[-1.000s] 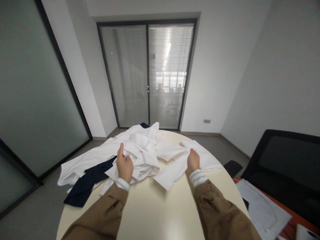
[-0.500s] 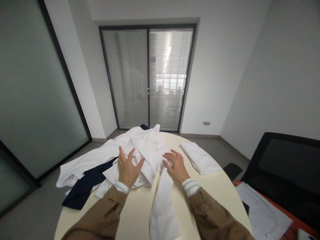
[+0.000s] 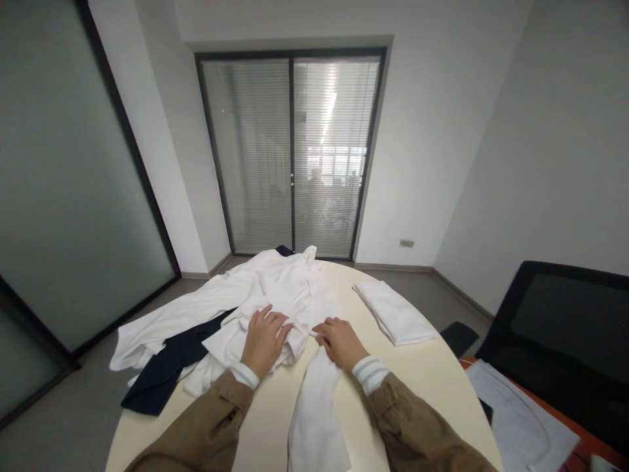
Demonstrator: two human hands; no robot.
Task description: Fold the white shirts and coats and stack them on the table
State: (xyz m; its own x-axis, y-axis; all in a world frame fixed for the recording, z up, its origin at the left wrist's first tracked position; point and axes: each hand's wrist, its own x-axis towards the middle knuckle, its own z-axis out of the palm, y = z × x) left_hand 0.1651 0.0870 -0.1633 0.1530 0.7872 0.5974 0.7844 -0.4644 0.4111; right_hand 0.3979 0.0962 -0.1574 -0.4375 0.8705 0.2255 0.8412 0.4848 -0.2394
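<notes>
A rumpled white shirt is spread over the far left part of the round table. One white sleeve runs from it toward me along the table's middle. My left hand rests on the shirt's near edge, its fingers curled and thumb drawn in around a fold of cloth. Just right of it, my right hand pinches the shirt's cloth near the top of the sleeve, between thumb and fingers. Navy cloth shows from under the shirt at the left.
At the right of the round table lies a folded white cloth. A black mesh chair stands beyond the right edge, near papers on an orange surface. Glass doors with blinds are in the far wall.
Both hands have come down and nearer to me onto the cloth. Their spread fingers have closed, and the shirt's flap between them lies lower and flatter.
</notes>
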